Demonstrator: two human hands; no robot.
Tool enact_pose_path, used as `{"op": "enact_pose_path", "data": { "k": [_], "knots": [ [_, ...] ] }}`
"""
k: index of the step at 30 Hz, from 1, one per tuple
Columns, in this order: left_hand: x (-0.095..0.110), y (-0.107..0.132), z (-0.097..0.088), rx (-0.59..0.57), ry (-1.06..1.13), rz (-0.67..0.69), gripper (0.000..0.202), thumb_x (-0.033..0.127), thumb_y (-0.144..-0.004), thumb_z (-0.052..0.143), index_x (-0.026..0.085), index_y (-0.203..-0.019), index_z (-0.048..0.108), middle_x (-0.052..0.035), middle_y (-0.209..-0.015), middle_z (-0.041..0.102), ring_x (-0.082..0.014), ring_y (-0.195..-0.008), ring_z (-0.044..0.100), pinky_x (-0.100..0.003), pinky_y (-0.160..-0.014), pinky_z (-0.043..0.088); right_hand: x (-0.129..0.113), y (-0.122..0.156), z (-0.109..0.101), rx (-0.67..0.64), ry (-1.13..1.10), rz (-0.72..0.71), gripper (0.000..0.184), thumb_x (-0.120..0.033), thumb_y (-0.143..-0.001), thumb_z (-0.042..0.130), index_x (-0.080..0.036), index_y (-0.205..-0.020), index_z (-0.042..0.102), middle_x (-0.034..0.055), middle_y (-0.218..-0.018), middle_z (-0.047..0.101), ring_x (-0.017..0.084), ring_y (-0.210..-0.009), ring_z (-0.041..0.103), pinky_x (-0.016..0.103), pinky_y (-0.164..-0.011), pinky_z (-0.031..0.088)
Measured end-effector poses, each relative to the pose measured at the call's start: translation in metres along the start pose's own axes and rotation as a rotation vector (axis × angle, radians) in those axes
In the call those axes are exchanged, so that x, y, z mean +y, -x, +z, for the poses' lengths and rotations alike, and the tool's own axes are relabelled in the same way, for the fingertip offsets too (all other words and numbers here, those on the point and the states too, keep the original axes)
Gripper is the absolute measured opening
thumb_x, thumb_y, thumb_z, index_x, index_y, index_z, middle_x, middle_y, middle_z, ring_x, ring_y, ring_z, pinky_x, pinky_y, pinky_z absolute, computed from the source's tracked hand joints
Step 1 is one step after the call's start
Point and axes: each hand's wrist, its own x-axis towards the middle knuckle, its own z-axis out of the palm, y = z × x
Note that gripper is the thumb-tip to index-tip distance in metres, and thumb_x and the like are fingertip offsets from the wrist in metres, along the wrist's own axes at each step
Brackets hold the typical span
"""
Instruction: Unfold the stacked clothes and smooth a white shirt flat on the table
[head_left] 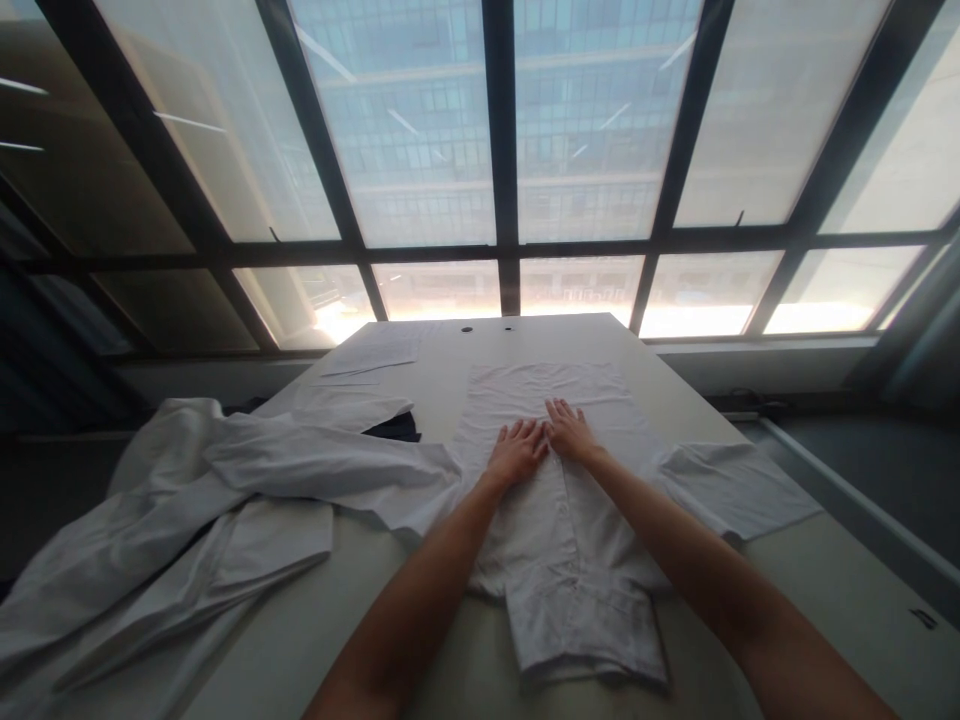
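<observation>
A white buttoned garment [562, 540] is spread out over the white table, its front placket running toward me. One sleeve [739, 485] stretches to the right, and the left one reaches toward a pile of cloth. At the near end, a squarish section of the same fabric hangs toward the table's front. My left hand [517, 452] lies flat on the garment just left of the placket, fingers extended. Beside it, my right hand [568, 430] presses flat on the fabric, fingers stretched forward and slightly apart. The two hands nearly touch, and neither grips anything that I can see.
More white clothing [217, 500] is heaped at the table's left side and hangs over its edge. A dark piece of cloth [396, 427] shows beneath it. Papers [382, 350] lie at the far left. A small dark object [922, 618] sits at right. Large windows stand behind the table [525, 340].
</observation>
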Motion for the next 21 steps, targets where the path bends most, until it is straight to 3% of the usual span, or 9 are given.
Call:
{"op": "enact_pose_path", "data": {
  "k": [8,14,18,21],
  "knots": [
    [0.002,0.0,0.006,-0.037,-0.077,-0.014,0.062,0.048,-0.104,0.022,0.018,-0.159,0.024,-0.01,-0.166,0.022,-0.0283,-0.153,0.017,-0.058,-0.121,0.015,-0.005,0.01,0.016,0.065,0.036,0.023,0.061,-0.024,-0.099,0.028,-0.001,-0.156,0.029,0.0212,-0.162,0.028,0.028,-0.151,0.021,0.049,-0.12,0.019],
    [0.009,-0.009,-0.002,-0.157,-0.113,0.009,0.06,0.041,-0.104,0.019,0.02,-0.16,0.022,-0.0103,-0.167,0.018,-0.0341,-0.153,0.013,-0.067,-0.117,0.016,-0.006,0.012,0.013,0.068,0.017,0.01,0.059,-0.024,-0.099,0.031,-0.004,-0.155,0.034,0.0206,-0.162,0.029,0.029,-0.151,0.023,0.05,-0.119,0.021],
    [0.007,-0.028,-0.003,-0.152,-0.097,0.108,0.062,0.028,-0.102,0.023,0.018,-0.162,0.013,-0.0098,-0.167,0.02,-0.0253,-0.154,0.014,-0.059,-0.121,0.015,-0.005,0.013,0.011,0.064,0.01,-0.011,0.057,-0.02,-0.099,0.029,-0.005,-0.154,0.036,0.0196,-0.162,0.031,0.029,-0.15,0.024,0.05,-0.119,0.021],
    [-0.002,-0.039,0.0,-0.092,-0.085,0.091,0.059,0.033,-0.103,0.02,0.019,-0.161,0.019,-0.0072,-0.166,0.022,-0.0242,-0.153,0.016,-0.054,-0.122,0.018,-0.006,0.012,0.011,0.073,-0.009,0.006,0.057,-0.023,-0.1,0.029,-0.007,-0.154,0.036,0.0183,-0.161,0.031,0.028,-0.15,0.025,0.049,-0.119,0.021]
  ]
}}
